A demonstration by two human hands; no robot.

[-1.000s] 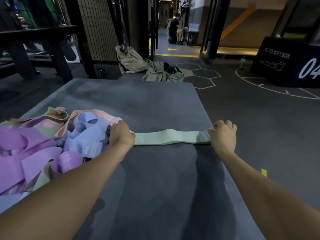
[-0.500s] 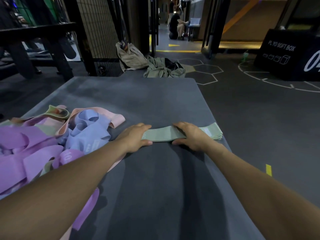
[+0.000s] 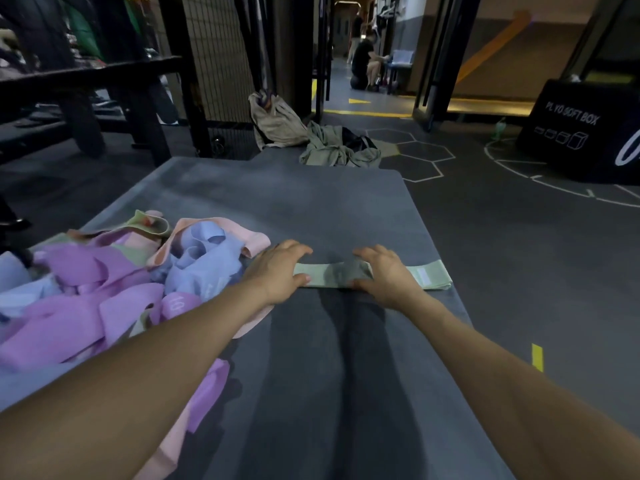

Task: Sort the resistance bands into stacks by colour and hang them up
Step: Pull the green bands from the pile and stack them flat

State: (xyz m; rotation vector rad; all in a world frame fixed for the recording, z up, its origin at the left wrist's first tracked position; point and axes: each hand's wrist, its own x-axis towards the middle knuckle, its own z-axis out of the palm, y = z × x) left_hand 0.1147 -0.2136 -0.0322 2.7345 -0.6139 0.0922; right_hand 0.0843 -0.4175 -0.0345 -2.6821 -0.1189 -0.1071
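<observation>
My forearms reach out over the grey mat (image 3: 311, 393), and both hands lie flat on the green band (image 3: 429, 277) that rests across the mat near its right edge. My left hand (image 3: 278, 271) presses the band's left end with fingers straight and spread; my right hand (image 3: 388, 275) lies palm-down on its middle, fingers relaxed, with the band's right end and its pale label showing beyond it. Just left of my left hand sits the tangled pile of bands (image 3: 114, 282), purple, blue, pink and green mixed together. Farther off, beyond the mat's far edge, crumpled clothes (image 3: 332, 147) lie on the floor, and a black plyo soft box (image 3: 581, 133) stands at the right.
</observation>
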